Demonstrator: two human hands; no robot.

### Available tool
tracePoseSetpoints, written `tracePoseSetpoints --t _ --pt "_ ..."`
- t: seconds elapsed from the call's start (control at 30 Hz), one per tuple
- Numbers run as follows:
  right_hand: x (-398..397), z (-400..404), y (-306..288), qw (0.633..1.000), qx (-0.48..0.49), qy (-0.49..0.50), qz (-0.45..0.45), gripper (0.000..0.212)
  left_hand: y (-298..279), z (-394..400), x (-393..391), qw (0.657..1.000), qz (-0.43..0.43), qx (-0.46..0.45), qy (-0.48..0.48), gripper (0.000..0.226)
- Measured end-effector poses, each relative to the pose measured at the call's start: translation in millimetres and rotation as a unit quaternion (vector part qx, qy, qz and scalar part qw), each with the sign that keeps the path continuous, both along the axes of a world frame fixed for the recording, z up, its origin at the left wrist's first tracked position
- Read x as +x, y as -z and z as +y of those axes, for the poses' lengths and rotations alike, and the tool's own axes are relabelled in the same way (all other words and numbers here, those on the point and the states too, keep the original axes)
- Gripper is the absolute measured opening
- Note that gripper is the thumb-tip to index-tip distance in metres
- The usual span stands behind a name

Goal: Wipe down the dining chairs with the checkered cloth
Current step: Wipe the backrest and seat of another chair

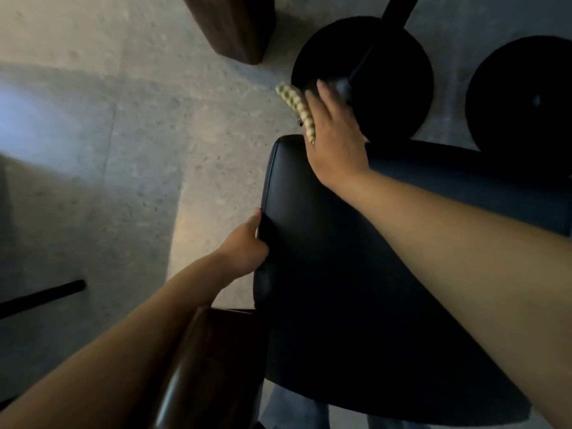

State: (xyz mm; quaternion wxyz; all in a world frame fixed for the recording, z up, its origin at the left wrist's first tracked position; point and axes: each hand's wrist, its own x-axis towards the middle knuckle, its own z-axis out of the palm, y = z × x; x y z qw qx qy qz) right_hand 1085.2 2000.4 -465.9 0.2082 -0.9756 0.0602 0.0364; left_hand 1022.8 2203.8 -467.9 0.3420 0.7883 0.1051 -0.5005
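Note:
A dark blue padded dining chair [325, 274] fills the lower right of the head view, seen from above. My left hand [244, 243] grips its left edge, fingers curled round the padding. My right hand [334, 131] reaches over the chair's far top edge and presses the green-and-white checkered cloth [297, 109] against the chair; the cloth sticks out past the hand on the left. The fingertips are blurred near a black chair stem [371, 54]. Most of the cloth is hidden under the hand.
Two round black chair bases [402, 88] [526, 94] sit on the grey stone floor [108, 150] beyond. A dark wooden table leg [235, 26] stands at top centre, a wooden edge [198, 366] is near my left arm, and a black bar [43, 297] lies left.

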Motion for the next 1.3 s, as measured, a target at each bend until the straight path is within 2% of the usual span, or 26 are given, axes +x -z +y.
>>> tracePoseSetpoints --t 0.1,0.23,0.43,0.57,0.73,0.8,0.9,1.03,1.17,1.23,1.3 --pt "-11 8 22 0.993 -0.030 -0.099 0.056 0.053 6 7 -4 0.999 0.005 -0.011 -0.035 0.083" --pt "-16 8 33 0.993 -0.029 -0.107 0.028 0.050 9 10 -3 0.998 0.005 -0.036 -0.043 0.083" --pt "-52 6 26 0.964 -0.010 -0.265 0.010 0.051 0 6 -5 0.991 0.015 -0.095 -0.097 0.090" --pt "-103 33 20 0.954 0.017 -0.300 -0.007 0.048 -6 2 -9 0.988 0.030 -0.114 -0.105 0.086" --pt "-149 57 19 0.957 0.045 -0.285 -0.001 0.051 -7 3 -13 0.980 0.029 -0.152 -0.127 0.077" --pt "-164 61 21 0.953 0.054 -0.299 -0.013 0.050 -6 5 -13 0.982 0.023 -0.151 -0.107 0.082" --pt "-189 66 25 0.942 0.049 -0.333 -0.006 0.049 -6 4 -11 0.994 -0.001 -0.096 -0.046 0.096" --pt "-227 78 26 0.932 0.004 -0.358 0.052 0.058 -12 3 0 0.996 0.046 -0.061 0.037 0.107" --pt "-253 84 27 0.926 0.049 -0.362 0.092 0.060 -6 -13 15 0.968 0.061 0.104 0.220 0.116" --pt "-264 82 22 0.921 0.038 -0.374 0.101 0.057 -5 -21 18 0.954 0.090 0.129 0.257 0.121" --pt "-273 80 13 0.918 0.088 -0.371 0.109 0.053 -4 -25 19 0.950 0.120 0.128 0.257 0.124"
